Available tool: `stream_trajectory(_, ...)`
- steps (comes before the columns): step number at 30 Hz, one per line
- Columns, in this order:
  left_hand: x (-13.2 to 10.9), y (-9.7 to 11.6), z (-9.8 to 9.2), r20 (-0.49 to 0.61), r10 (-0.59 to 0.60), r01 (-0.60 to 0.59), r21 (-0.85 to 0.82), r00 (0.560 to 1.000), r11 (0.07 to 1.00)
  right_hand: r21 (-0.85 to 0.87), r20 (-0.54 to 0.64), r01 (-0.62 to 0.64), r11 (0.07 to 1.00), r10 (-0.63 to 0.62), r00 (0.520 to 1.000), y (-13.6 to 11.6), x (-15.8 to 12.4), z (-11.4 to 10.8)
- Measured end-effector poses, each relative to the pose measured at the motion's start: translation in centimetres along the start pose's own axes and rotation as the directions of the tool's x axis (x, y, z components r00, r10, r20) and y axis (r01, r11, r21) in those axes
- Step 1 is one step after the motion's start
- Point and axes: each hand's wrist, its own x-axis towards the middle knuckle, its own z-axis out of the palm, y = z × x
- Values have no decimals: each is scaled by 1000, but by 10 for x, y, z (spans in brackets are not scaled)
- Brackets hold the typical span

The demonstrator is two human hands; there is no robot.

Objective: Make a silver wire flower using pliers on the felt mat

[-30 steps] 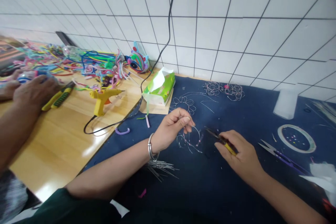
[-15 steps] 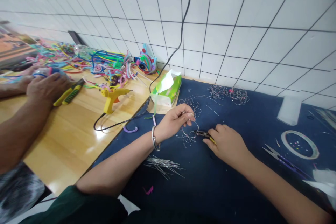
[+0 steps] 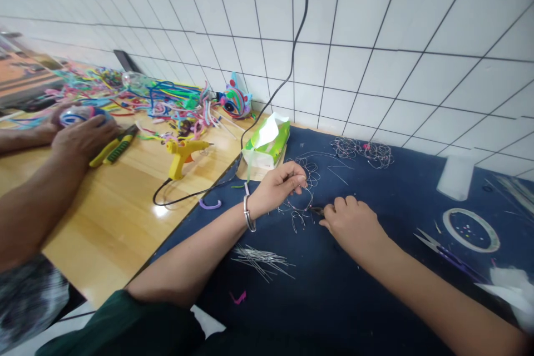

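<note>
My left hand [image 3: 280,186] pinches the upper edge of a beaded wire ring [image 3: 311,200] with thin wire loops, held above a dark blue cloth [image 3: 334,283]. My right hand [image 3: 354,225] is closed around small pliers [image 3: 317,211], whose dark jaws reach the ring's right side; whether they grip the wire I cannot tell. The pliers' handles are hidden under my fingers. Behind my left hand lies another looped wire piece [image 3: 309,171]. A bundle of straight cut wires [image 3: 262,258] lies below my left wrist.
Tangled beaded wires [image 3: 362,150] lie near the tiled wall. To the right are scissors [image 3: 448,253] and a round dish of beads [image 3: 471,230]. A green tissue pack [image 3: 267,144] and yellow glue gun [image 3: 181,157] stand left. A co-worker's hands [image 3: 85,133] hold a wrapped ball at far left.
The pliers have turned in my right hand, so their yellow handle no longer shows. The ring has shifted slightly beneath my left fingers. The camera view has moved a little.
</note>
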Motion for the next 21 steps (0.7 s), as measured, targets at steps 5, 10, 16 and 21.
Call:
stream_trajectory(5, 0, -4, 3, 28, -9, 10, -27, 1000, 1000, 36, -33, -36, 999, 37, 999, 8, -12, 7)
stream_trajectory(10, -2, -4, 7, 46, -17, 19, -46, 999, 999, 36, -72, -52, 998, 54, 996, 12, -21, 11)
stream_trajectory(16, -3, 0, 8, 35, -15, 18, -100, 999, 995, 14, -149, -42, 999, 43, 988, 15, -27, 14)
stream_trajectory(21, -3, -3, 8, 35, -19, 22, -109, 999, 994, 26, -145, -53, 998, 56, 988, 22, -29, 15)
